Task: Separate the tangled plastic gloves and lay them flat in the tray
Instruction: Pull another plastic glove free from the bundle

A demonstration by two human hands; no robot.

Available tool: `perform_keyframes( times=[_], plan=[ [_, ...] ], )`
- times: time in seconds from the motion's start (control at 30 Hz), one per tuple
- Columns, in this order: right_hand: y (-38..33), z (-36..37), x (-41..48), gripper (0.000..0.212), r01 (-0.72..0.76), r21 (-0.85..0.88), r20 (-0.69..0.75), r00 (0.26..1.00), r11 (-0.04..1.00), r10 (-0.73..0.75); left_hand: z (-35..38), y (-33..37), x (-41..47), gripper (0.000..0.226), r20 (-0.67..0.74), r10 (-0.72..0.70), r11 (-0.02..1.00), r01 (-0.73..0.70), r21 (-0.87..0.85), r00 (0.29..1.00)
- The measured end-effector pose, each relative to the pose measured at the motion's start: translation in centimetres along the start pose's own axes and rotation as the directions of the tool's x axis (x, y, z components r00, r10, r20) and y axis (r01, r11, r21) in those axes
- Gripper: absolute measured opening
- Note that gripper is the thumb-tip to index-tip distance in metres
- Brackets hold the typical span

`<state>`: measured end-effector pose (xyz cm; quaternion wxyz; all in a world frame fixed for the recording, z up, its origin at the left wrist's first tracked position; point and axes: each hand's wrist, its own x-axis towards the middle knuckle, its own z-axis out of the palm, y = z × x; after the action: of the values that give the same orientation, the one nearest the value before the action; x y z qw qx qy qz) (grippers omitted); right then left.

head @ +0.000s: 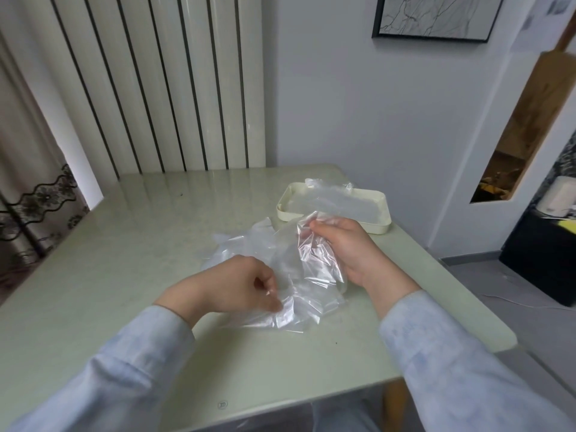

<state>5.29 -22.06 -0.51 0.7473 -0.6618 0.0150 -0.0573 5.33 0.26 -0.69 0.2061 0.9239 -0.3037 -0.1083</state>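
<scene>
A crumpled heap of clear plastic gloves lies on the pale green table in front of me. My left hand pinches the near edge of the heap with curled fingers. Just above the table my right hand grips a bunched glove, lifting it off the heap. Behind it stands a cream rectangular tray with clear plastic lying inside, one corner sticking up over the far rim.
A white ribbed radiator stands against the wall behind the table. The table's right edge drops to a grey floor, with a black cabinet beyond. A patterned curtain hangs at far left.
</scene>
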Motion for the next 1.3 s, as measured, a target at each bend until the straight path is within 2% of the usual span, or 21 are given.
perform_keyframes(
  times=[0.13, 0.27, 0.33, 0.4, 0.5, 0.63, 0.77, 0.97, 1.07, 1.2, 1.3],
  plan=[
    [-0.5, -0.1, -0.3, 0.013, 0.009, 0.002, -0.003, 1.000, 1.000, -0.009, -1.8, 0.7, -0.6, 0.025, -0.157, 0.004, 0.991, -0.025, -0.129, 0.988],
    [-1.0, 0.3, -0.6, 0.013, 0.014, -0.012, -0.011, 1.000, 1.000, -0.014, -3.2, 1.3, -0.9, 0.048, -0.243, -0.029, 0.962, -0.039, -0.270, 0.969],
    [-1.2, 0.5, -0.7, 0.012, 0.021, -0.024, -0.019, 1.000, 1.000, -0.021, -3.7, 1.6, -1.0, 0.050, -0.304, -0.034, 0.966, -0.047, -0.255, 0.952],
    [-1.5, 0.7, -0.8, 0.012, 0.025, -0.039, -0.020, 0.999, 0.999, -0.026, -4.2, 1.8, -1.2, 0.040, -0.357, -0.038, 0.974, -0.045, -0.222, 0.933],
    [-2.0, 0.9, -1.0, 0.011, 0.025, -0.054, -0.019, 0.999, 0.998, -0.026, -4.4, 1.8, -1.5, 0.033, -0.341, -0.071, 0.974, -0.009, -0.227, 0.937],
    [-2.4, 0.9, -1.1, 0.012, 0.039, -0.081, -0.014, 0.999, 0.996, -0.040, -4.6, 1.1, -1.8, 0.044, -0.282, -0.128, 0.946, 0.031, -0.324, 0.951],
    [-3.0, 0.9, -1.0, 0.015, 0.059, -0.091, -0.004, 0.998, 0.994, -0.060, -5.3, 1.0, -2.2, 0.029, -0.304, -0.178, 0.891, 0.022, -0.453, 0.936],
    [-4.4, 1.1, -1.1, 0.021, 0.110, -0.110, 0.016, 0.994, 0.988, -0.109, -7.5, 1.8, -3.0, 0.018, -0.324, -0.210, 0.834, -0.004, -0.551, 0.922],
    [-4.9, 1.1, -1.2, 0.026, 0.129, -0.104, 0.036, 0.991, 0.986, -0.126, -8.5, 2.1, -3.3, 0.020, -0.316, -0.214, 0.823, -0.003, -0.568, 0.924],
    [-5.2, 1.1, -1.1, 0.026, 0.158, -0.119, 0.050, 0.987, 0.980, -0.153, -9.2, 2.2, -3.5, 0.012, -0.387, -0.194, 0.829, -0.061, -0.556, 0.901],
    [-5.4, 1.1, -0.7, 0.027, 0.181, -0.128, 0.000, 0.983, 0.975, -0.182, -9.6, 2.5, -3.7, 0.012, -0.460, -0.123, 0.832, -0.161, -0.531, 0.879]
  ],
)
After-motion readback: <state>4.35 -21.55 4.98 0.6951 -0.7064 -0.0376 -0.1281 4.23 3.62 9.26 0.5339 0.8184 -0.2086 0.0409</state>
